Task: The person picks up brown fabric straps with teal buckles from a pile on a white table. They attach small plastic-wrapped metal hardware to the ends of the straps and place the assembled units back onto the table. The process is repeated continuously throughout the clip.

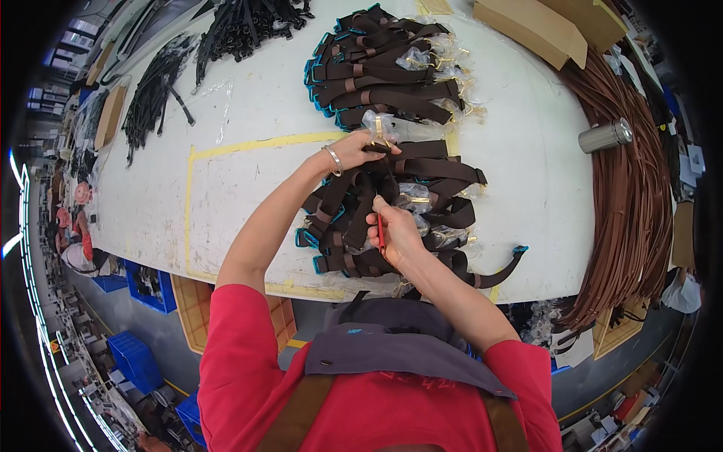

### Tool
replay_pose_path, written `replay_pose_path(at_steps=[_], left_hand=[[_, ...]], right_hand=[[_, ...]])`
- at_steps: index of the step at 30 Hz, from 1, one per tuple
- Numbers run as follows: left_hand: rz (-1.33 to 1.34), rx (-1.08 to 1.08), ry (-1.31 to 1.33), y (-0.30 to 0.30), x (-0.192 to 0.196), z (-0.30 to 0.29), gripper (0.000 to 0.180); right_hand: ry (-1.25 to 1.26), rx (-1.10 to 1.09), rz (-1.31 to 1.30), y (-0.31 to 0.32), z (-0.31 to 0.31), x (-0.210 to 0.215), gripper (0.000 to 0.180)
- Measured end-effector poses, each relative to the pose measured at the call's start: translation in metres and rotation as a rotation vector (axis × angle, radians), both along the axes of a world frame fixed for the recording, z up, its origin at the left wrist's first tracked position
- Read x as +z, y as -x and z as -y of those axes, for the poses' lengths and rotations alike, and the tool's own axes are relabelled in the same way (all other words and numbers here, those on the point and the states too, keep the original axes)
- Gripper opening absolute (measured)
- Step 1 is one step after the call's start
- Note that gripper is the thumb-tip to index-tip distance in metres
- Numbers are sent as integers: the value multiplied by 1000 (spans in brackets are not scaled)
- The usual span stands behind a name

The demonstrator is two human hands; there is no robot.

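Observation:
My left hand (pixel 348 154), with a silver bracelet at its wrist, is closed on a dark brown webbing strap (pixel 382 177) near an end with a gold-coloured fitting in clear plastic. Just below it, my right hand (pixel 401 239) grips a slim red-handled tool (pixel 381 235); its tip points up at the strap, and its kind is not clear. Around both hands lies a pile of the same straps (pixel 452 177), some with blue-covered buckles and plastic-wrapped gold fittings. A single strap (pixel 501 277) curls away at the pile's right.
Beyond my hands is another heap of dark straps (pixel 369 94) on the white table (pixel 260 177), which has yellow tape lines. Long brown strips (pixel 614 226), a metal flask (pixel 605 136) and a cardboard box (pixel 531 29) are at the right. Black straps (pixel 162 90) lie far left.

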State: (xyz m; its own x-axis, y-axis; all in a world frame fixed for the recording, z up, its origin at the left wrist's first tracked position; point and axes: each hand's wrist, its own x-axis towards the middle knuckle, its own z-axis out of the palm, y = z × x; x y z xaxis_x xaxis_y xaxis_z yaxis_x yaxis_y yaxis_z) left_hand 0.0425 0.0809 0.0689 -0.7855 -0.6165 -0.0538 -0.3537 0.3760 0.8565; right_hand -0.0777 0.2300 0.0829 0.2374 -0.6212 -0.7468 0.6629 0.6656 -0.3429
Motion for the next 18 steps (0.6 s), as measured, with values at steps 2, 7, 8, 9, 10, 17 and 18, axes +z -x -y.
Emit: replay_pose_path(at_steps=[2, 7, 8, 9, 10, 17, 18], left_hand=[[35, -19, -122, 2, -4, 2, 31], [98, -237, -103, 14, 14, 0, 37], [134, -288, -61, 17, 18, -2, 39], [245, -349, 39, 18, 9, -3, 42], [305, -386, 242, 23, 6, -9, 36], [-125, 117, -129, 15, 45, -38, 24], [-291, 296, -426, 9, 58, -44, 25]], right_hand=[[-1, -38, -17, -5, 4, -4, 24], [192, -7, 54, 5, -2, -10, 21], [266, 55, 81, 13, -9, -8, 20], [295, 139, 90, 20, -15, -6, 18], [312, 200, 64, 29, -22, -4, 17], [499, 210, 35, 92, -42, 13, 21], [520, 149, 34, 96, -38, 13, 22]])
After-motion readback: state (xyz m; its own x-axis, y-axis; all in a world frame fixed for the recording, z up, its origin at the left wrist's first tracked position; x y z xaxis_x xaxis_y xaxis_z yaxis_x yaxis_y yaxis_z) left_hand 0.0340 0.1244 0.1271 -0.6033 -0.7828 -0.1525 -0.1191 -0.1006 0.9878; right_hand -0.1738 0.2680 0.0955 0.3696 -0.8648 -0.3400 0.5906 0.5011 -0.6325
